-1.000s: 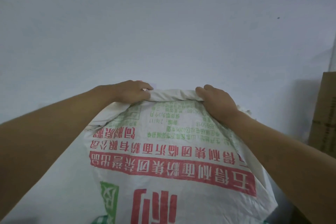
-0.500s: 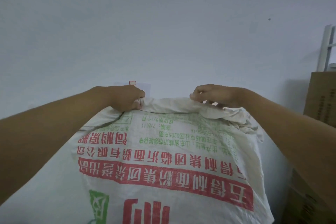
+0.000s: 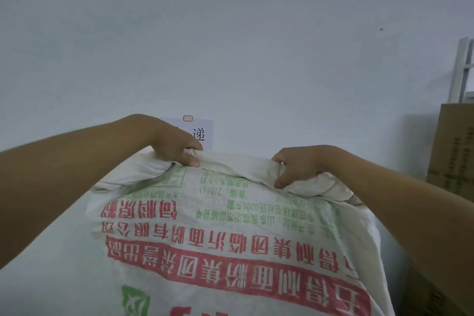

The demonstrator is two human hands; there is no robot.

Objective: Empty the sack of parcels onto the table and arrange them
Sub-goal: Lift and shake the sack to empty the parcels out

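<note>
Woven white plastic sack [image 3: 225, 244], printed in red and green characters that read upside down from this viewpoint; held raised in front of the person, filling the lower centre of the view. Bottom seam uppermost, so the mouth is judged to point down, out of sight. Parcels and table: neither visible.

Left hand [image 3: 177, 147]: fingers curled over the upper left corner of the sack, bunching the fabric in a firm grip.

Right hand [image 3: 298, 167]: thumb and fingers gathering a fold at the upper right corner, likewise gripping.

Step in hand, as judged: lifting the closed end to tip the contents out. Handling note: keep both corners level and high, raise steadily and shake a little, so that the parcels slide out below rather than lodging in the folds; slick woven fabric may slip, so bunched grips serve better than fingertip pinches.

Surroundings, largest first: pale wall [image 3: 230, 33] behind; brown cardboard cartons [image 3: 454, 151] stacked at the right, close to the right forearm, a likely snag if the sack swings that way; white frame upright [image 3: 463, 72] above them; paper notice [image 3: 202, 133] on the wall, partly hidden by the left hand.
</note>
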